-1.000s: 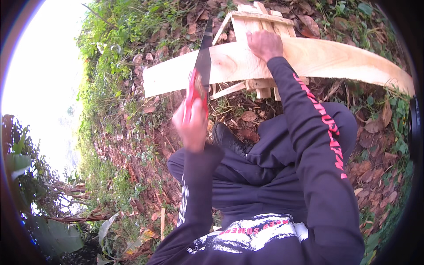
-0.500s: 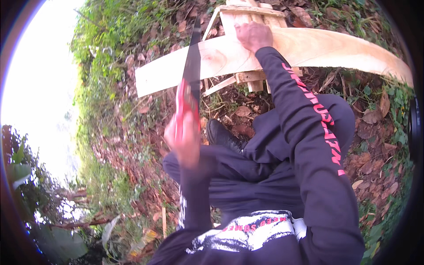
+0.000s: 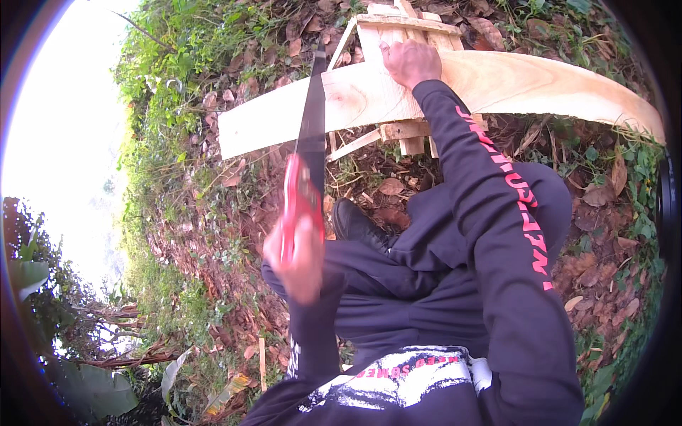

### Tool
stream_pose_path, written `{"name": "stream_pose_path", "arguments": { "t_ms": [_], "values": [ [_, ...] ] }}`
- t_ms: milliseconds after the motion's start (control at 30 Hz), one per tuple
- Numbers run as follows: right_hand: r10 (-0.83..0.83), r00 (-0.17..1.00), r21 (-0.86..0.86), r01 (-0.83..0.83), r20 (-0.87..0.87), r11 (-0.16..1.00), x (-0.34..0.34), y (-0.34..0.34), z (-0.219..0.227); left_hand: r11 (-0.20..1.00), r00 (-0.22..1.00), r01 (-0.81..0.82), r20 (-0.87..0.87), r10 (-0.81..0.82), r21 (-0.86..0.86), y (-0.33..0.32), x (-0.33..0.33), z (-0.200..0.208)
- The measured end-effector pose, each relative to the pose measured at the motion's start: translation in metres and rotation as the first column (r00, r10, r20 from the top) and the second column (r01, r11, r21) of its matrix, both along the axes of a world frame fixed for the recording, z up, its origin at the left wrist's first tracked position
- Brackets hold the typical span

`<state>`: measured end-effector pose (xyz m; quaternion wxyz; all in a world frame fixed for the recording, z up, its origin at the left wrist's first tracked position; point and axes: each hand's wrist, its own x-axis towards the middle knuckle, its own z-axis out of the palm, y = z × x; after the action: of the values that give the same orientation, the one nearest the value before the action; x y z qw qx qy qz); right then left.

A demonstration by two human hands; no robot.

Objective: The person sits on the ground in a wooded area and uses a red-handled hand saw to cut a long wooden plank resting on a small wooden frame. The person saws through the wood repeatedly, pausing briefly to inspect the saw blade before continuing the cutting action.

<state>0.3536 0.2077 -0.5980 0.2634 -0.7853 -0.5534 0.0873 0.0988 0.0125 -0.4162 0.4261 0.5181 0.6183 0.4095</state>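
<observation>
My left hand (image 3: 298, 255) is closed round the red handle of a handsaw (image 3: 312, 117). The dark blade points away from me and crosses a long pale wooden board (image 3: 518, 85), left of its middle. My right hand (image 3: 412, 62) grips the board with curled fingers, to the right of the blade; part of the fingers is hidden. Beneath the board stands a rough wooden support (image 3: 408, 131), its slats showing on the near and far sides. The board's left end juts out past the support.
My shoe (image 3: 359, 224) and bent legs are close below the board. Dry leaves and soil (image 3: 213, 263) cover the ground, with green plants (image 3: 160, 85) at the left. A thin wooden stick (image 3: 263, 362) stands out near my left elbow. Broad leaves (image 3: 92, 390) fill the lower left.
My left hand has drawn the saw back toward my body, so its tip sits nearer the board. My right hand stays on the board.
</observation>
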Motion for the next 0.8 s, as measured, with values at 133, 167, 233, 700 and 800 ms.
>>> {"name": "stream_pose_path", "arguments": {
  "t_ms": [133,167,233,700,800],
  "values": [
    [0.065,0.997,0.044,-0.063,-0.048,0.997,-0.013,0.003,0.008,0.985,0.98,0.139,-0.154,-0.122,0.105,0.119,0.011,-0.045],
    [0.05,0.998,0.033,-0.048,-0.045,0.998,-0.01,0.006,0.004,0.859,0.844,0.396,-0.497,-0.201,0.324,0.129,0.004,-0.052],
    [0.001,0.999,0.003,-0.001,-0.038,1.0,0.003,0.013,-0.008,0.732,0.761,0.498,-0.64,-0.111,0.465,0.101,0.005,-0.047],
    [0.064,0.997,0.013,-0.065,0.052,0.998,-0.008,0.015,0.001,0.888,0.778,0.369,-0.614,-0.135,0.272,0.125,-0.001,-0.082],
    [0.005,1.0,0.007,-0.005,-0.005,1.0,0.018,0.02,-0.014,0.961,0.939,0.23,-0.294,-0.177,0.155,0.045,-0.004,-0.055]
  ]
}}
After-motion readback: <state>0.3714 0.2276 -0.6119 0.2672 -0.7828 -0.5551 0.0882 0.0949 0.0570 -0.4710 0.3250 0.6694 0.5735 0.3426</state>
